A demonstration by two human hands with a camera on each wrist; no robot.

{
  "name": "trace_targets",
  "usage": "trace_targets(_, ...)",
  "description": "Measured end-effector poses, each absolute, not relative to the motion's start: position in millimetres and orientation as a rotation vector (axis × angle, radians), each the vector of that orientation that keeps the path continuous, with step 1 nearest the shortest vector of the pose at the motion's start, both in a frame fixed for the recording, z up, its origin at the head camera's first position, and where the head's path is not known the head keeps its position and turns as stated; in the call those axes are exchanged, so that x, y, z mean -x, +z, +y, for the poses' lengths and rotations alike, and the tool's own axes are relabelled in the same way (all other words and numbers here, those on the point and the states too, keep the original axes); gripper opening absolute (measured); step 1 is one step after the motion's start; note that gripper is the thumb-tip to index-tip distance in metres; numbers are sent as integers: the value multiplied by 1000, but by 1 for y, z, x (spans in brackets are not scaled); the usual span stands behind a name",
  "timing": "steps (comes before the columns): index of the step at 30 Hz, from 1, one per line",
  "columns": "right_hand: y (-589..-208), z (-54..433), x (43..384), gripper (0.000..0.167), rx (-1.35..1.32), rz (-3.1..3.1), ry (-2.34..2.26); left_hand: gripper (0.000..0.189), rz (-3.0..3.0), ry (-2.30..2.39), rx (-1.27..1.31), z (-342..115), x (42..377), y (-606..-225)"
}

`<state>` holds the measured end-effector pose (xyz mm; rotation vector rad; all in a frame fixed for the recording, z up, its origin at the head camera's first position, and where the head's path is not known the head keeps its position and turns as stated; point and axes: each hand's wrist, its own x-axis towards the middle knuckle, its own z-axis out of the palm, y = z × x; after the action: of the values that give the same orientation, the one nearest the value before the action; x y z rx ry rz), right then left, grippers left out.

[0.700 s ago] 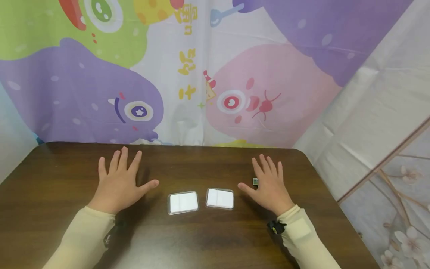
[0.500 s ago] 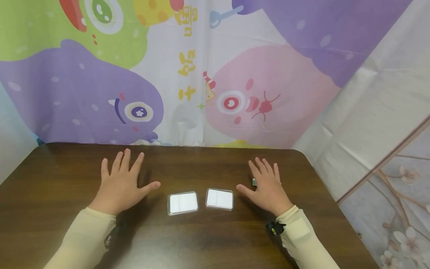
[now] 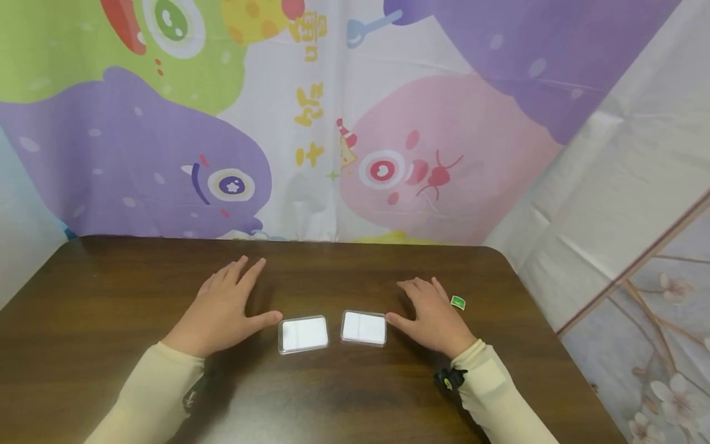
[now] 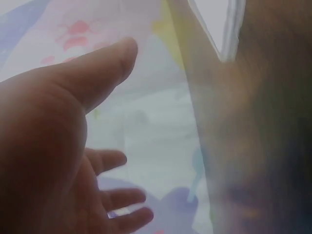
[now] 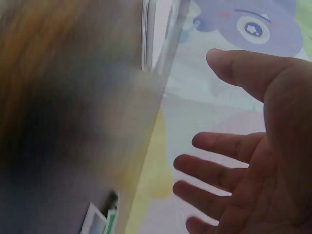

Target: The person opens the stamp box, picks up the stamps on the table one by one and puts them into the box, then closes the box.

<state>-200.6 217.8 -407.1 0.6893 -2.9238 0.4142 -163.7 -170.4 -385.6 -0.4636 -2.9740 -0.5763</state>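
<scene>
Two flat clear plastic cases with white contents lie on the brown table in the head view, a left case (image 3: 304, 334) and a right case (image 3: 363, 327). My left hand (image 3: 222, 311) is over the table beside the left case, its thumb tip right at that case's edge. On the other side my right hand (image 3: 435, 317) has its thumb tip right at the right case's corner. Both hands hold nothing, with fingers relaxed and thumbs spread in the wrist views. A small green-and-white piece (image 3: 458, 303) lies just beyond the right hand, partly seen in the right wrist view.
The wooden table (image 3: 333, 401) ends at a back edge against a cartoon-printed curtain (image 3: 299, 203). A pale flowered panel (image 3: 654, 320) borders its right side. Black wrist straps (image 3: 449, 378) show at the sleeves.
Both hands have moved inward toward the two cases, and their fingers have bent somewhat. The small green piece, earlier mostly covered by the right hand, now shows to its right. The cases have stayed put.
</scene>
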Motion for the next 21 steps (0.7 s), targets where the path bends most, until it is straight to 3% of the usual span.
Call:
trace_targets(5, -410, 209, 198, 68, -755, -2984, 477, 92, -2972, -596, 643, -150, 166, -386)
trace_targets(10, -413, 204, 196, 74, -804, -3044, 558, 92, -3021, -597, 757, -132, 166, -390)
trace_targets(21, -417, 200, 194, 82, -933, -3074, 631, 85, -3050, -568, 803, -108, 165, -403)
